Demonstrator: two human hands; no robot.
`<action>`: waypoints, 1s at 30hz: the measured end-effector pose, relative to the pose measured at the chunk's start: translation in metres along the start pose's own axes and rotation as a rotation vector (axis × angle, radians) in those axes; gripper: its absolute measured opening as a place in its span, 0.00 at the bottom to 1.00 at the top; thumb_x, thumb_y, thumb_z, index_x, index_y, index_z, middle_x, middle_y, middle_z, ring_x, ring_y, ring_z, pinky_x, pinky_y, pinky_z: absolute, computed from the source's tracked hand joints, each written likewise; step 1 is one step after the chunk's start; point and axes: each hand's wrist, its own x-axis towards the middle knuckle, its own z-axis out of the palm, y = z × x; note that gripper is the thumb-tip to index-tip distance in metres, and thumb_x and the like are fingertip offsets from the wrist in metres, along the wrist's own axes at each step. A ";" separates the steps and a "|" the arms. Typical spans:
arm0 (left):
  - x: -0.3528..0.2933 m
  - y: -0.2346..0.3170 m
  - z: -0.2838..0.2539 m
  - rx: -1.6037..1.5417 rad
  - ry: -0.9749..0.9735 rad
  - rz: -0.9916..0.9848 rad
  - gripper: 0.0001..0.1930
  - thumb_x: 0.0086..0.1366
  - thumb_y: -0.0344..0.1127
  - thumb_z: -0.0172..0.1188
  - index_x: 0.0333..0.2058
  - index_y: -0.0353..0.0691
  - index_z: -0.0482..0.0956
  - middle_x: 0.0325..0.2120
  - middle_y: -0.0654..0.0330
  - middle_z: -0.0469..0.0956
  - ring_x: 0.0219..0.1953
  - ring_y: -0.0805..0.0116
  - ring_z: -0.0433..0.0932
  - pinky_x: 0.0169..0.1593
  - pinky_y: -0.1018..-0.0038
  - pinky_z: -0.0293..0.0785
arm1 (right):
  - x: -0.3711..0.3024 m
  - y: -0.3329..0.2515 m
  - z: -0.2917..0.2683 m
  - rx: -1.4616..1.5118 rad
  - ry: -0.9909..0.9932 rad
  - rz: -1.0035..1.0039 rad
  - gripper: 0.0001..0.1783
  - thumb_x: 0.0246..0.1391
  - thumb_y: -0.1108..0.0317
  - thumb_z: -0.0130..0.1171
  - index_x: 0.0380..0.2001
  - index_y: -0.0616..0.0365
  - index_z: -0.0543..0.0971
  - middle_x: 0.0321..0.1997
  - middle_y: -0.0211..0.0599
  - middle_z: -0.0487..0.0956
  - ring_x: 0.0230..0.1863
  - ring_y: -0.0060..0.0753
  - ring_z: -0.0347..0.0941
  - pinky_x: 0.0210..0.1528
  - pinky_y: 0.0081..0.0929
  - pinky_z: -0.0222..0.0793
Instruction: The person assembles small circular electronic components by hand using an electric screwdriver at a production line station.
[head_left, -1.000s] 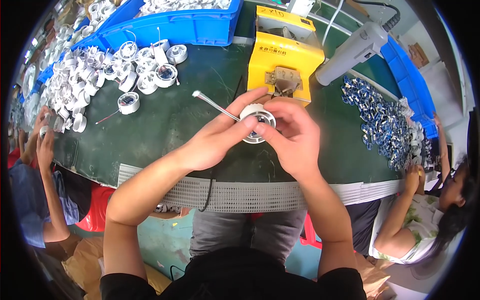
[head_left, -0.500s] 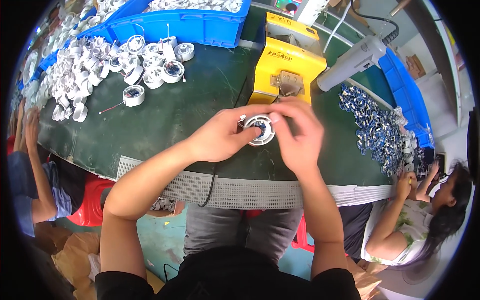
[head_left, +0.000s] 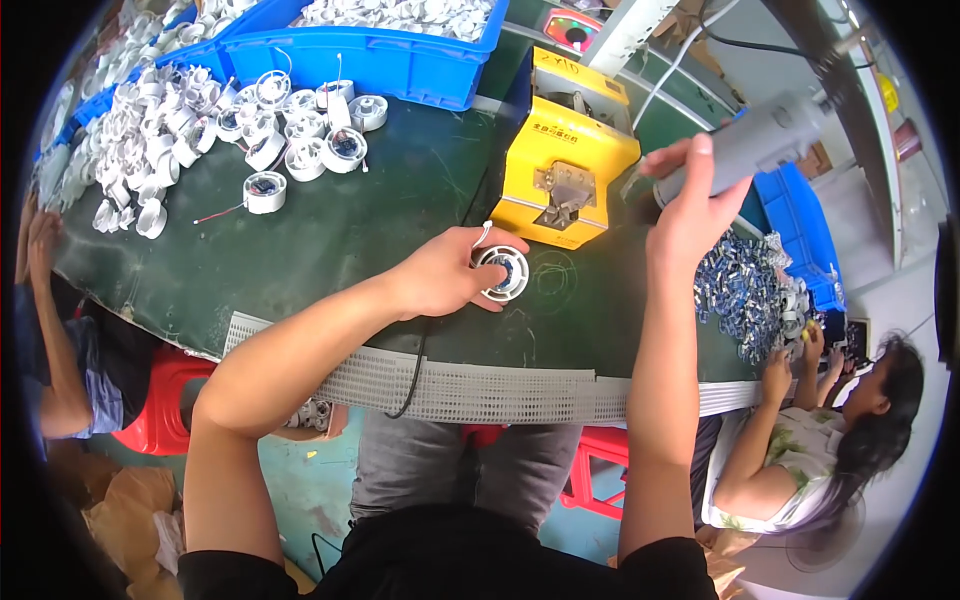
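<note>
In my left hand (head_left: 455, 272) is a white ring-shaped plastic housing (head_left: 513, 272) with a small blue circuit board inside. My thumb presses on the board, and a short wire with a white connector (head_left: 484, 232) sticks up beside the fingers. The housing is held low over the green table, in front of a yellow boxy machine (head_left: 570, 150) with a metal bracket on its face. My right hand (head_left: 692, 205) is raised to the right of that machine, its fingers around the lower part of a grey cylindrical electric screwdriver (head_left: 765, 140). The tool is tilted and slightly blurred.
Similar housings with boards (head_left: 300, 130) and a pile of white rings (head_left: 150, 135) lie at the left. A blue bin (head_left: 360, 65) of white parts stands behind. Blue circuit boards (head_left: 740, 290) are heaped at the right, near a co-worker (head_left: 800, 450). Another person's arm (head_left: 45, 290) is at far left.
My right hand has left the housing and moved up and right to the electric screwdriver. My left hand keeps the housing, now slightly lower. The whole view has shifted a little.
</note>
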 end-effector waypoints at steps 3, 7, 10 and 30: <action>-0.003 0.004 -0.002 -0.010 0.012 -0.047 0.17 0.67 0.22 0.50 0.54 0.36 0.71 0.38 0.58 0.76 0.40 0.69 0.79 0.45 0.70 0.83 | -0.004 -0.007 0.023 0.131 0.023 0.137 0.14 0.59 0.69 0.55 0.46 0.61 0.69 0.18 0.33 0.69 0.14 0.26 0.64 0.17 0.26 0.62; -0.002 0.003 -0.004 -0.119 0.036 -0.105 0.16 0.67 0.24 0.51 0.53 0.31 0.69 0.41 0.54 0.75 0.42 0.64 0.79 0.46 0.69 0.83 | -0.013 0.001 0.042 0.086 0.009 0.065 0.11 0.56 0.72 0.54 0.41 0.64 0.68 0.15 0.32 0.68 0.12 0.25 0.63 0.17 0.25 0.61; -0.001 0.002 -0.003 -0.140 0.036 -0.124 0.17 0.67 0.25 0.50 0.54 0.29 0.68 0.42 0.53 0.75 0.40 0.64 0.79 0.45 0.69 0.83 | -0.017 0.007 0.049 0.046 0.002 0.058 0.10 0.57 0.72 0.54 0.39 0.65 0.68 0.16 0.34 0.70 0.12 0.25 0.65 0.18 0.24 0.62; -0.001 0.003 -0.001 -0.174 0.056 -0.088 0.15 0.67 0.25 0.47 0.52 0.30 0.70 0.43 0.53 0.73 0.40 0.62 0.79 0.45 0.68 0.83 | -0.085 -0.015 0.052 0.218 -0.153 0.272 0.12 0.56 0.74 0.51 0.43 0.64 0.65 0.15 0.34 0.66 0.12 0.27 0.63 0.18 0.26 0.64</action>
